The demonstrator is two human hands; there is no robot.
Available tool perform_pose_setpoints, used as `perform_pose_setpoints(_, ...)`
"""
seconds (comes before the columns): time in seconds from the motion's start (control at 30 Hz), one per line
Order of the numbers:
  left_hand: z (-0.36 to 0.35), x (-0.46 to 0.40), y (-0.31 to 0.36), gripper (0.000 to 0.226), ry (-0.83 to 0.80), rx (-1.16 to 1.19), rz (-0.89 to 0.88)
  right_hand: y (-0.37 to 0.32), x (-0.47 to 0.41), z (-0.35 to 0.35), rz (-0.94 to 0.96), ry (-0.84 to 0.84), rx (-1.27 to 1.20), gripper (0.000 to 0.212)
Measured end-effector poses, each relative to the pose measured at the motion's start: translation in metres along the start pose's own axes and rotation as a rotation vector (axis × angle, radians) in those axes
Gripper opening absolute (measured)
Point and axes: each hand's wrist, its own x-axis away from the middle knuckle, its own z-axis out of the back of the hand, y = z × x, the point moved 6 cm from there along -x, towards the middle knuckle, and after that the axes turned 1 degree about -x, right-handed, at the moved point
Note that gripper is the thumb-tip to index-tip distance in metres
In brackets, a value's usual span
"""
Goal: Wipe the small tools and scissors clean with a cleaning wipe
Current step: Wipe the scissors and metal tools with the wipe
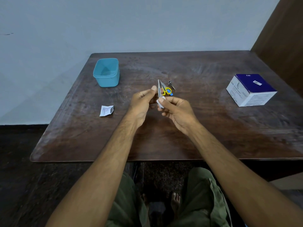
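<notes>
Mid-task — left hand [144,99] is gripping a slim grey metal tool [159,89] upright over the dark wooden worktop [205,128], right hand [177,110] pinching the white cleaning wipe [160,104] at its base — yellow-handled scissors [166,91] and small dark pointed tool [171,85] are lying just behind, probably unwiped.

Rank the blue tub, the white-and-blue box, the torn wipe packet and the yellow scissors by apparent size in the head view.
1. white-and-blue box
2. blue tub, slightly smaller, though set farther back
3. torn wipe packet
4. yellow scissors, partly hidden, so 3 and 4 are unsure

Bare table [164,141] near edge, blue tub [106,72] far left, box [250,90] far right
</notes>
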Motion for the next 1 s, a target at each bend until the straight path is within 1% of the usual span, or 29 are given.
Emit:
perform_pose_setpoints(0.1, 0.001, 0.005, -0.001, 0.020, 0.001, -0.025, -0.051, -0.001, 0.001, 0.005, 0.049, 0.080, 0.087, 0.008)
perform_pose_setpoints(0.2, 0.004, 0.008, 0.000, 0.017, 0.017, -0.039, -0.094, -0.003, 0.004, 0.003, 0.070, 0.076, 0.123, 0.011)
perform_pose_setpoints(0.3, 0.005, 0.009, -0.002, 0.019, 0.003, -0.021, -0.081, -0.001, 0.004, 0.001, 0.044, 0.062, 0.105, 0.014)
perform_pose_setpoints(0.47, 0.007, 0.012, -0.005, 0.020, -0.002, 0.026, -0.032, -0.011, -0.002, 0.014, 0.085, 0.183, 0.106, 0.013)
perform_pose_setpoints(0.7, -0.001, 0.016, -0.001, 0.015, -0.082, -0.004, -0.052, -0.026, -0.014, 0.006, 0.147, 0.206, 0.223, 0.014)
perform_pose_setpoints(0.8, -0.001, 0.015, 0.001, 0.015, -0.075, -0.024, -0.091, -0.026, -0.015, 0.005, 0.168, 0.233, 0.239, 0.014)
perform_pose_setpoints(0.9, 0.002, 0.015, 0.004, 0.018, -0.045, -0.088, -0.133, -0.026, -0.016, 0.004, 0.198, 0.226, 0.296, 0.013)
perform_pose_setpoints(1.0, 0.001, 0.016, 0.004, 0.015, -0.055, -0.084, -0.127, -0.028, -0.019, 0.004, 0.247, 0.220, 0.345, 0.017)
